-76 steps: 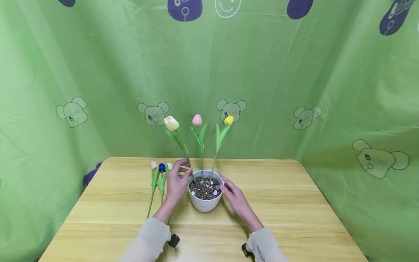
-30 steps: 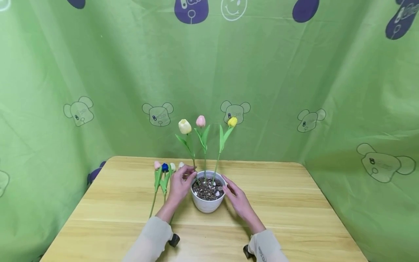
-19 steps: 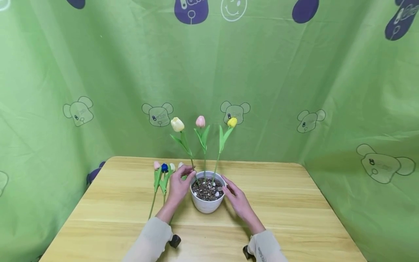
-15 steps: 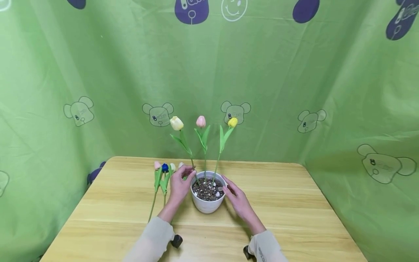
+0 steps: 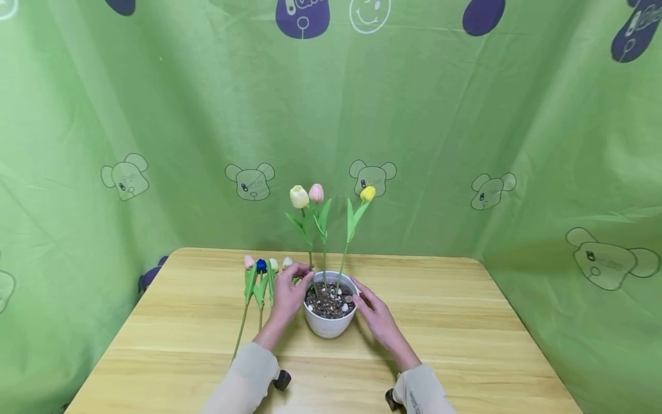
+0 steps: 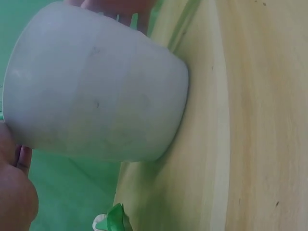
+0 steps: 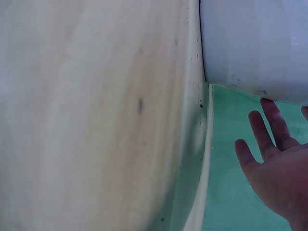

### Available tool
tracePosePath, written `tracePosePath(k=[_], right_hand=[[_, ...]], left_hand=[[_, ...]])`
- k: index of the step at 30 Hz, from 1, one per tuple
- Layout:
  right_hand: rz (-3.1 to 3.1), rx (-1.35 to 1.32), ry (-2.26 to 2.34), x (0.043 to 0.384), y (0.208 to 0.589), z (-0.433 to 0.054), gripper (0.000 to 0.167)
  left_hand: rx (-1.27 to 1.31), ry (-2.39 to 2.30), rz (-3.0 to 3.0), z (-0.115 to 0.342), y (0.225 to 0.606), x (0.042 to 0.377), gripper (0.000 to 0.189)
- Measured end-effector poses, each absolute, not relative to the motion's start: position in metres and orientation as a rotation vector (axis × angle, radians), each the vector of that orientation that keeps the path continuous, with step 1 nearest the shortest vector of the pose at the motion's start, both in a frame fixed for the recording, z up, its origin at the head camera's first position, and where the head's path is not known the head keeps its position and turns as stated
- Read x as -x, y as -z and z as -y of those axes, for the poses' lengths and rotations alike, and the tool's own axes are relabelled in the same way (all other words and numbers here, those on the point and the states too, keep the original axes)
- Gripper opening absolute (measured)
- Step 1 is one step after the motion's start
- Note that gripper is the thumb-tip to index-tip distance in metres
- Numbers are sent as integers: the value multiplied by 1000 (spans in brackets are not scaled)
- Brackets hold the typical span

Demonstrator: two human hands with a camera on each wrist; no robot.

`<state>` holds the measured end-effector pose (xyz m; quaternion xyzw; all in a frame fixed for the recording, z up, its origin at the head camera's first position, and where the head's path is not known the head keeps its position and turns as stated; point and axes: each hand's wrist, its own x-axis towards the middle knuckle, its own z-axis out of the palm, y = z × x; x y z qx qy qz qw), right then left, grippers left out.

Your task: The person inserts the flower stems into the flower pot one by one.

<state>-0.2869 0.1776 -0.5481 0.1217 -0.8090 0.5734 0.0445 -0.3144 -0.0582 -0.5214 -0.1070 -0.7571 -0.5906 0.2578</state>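
In the head view, my left hand [image 5: 291,290] pinches the stem of a cream tulip [image 5: 299,196] at the left side of a white flowerpot [image 5: 329,328]. The stem's lower end meets the dark soil [image 5: 326,305], and the tulip stands nearly upright. Also in the soil are a pink tulip [image 5: 316,193] in the middle and a yellow tulip [image 5: 368,194] leaning right. My right hand [image 5: 380,322] rests against the pot's right side, thumb near the rim. In the right wrist view its fingers [image 7: 262,134] are fairly straight, a fingertip touching the pot's wall.
Several more tulips, among them a pink one [image 5: 249,263] and a blue one [image 5: 261,265], lie on the wooden table [image 5: 439,322] left of the pot, partly hidden by the left arm. A green curtain [image 5: 414,115] hangs behind and at both sides.
The cream tulip's head tilts left, then swings right to stand close by the pink one. My left hand has shifted slightly right, still pinching the stem. The right hand stays at the pot.
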Motion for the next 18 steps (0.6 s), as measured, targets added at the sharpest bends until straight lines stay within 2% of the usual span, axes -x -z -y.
tracePosePath(k=[18], right_hand=[[2482, -389, -1759, 286, 548, -179, 49]], left_hand=[[366, 1563, 2102, 62, 519, 315, 12]])
